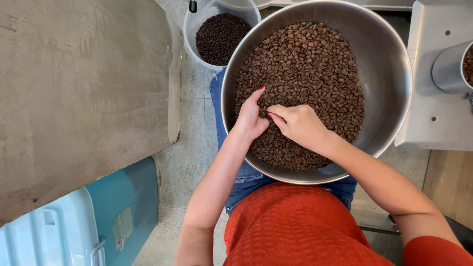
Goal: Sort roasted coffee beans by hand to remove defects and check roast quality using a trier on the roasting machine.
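A large steel bowl (389, 64) rests on my lap, filled with brown roasted coffee beans (305, 59). My left hand (250, 117) lies on the beans near the bowl's near-left side, its fingers pointing up into the pile. Touching it from the right, my right hand (298, 123) has its fingers curled and pinched down among the beans. Whether a bean is held between those fingertips cannot be told.
A clear plastic bucket (193, 30) with darker coffee beans stands on the floor beyond the bowl, at upper left. A grey concrete slab (84, 93) fills the left. A teal and pale blue container (98, 216) sits at lower left. A white machine with a metal cup (451, 69) is at right.
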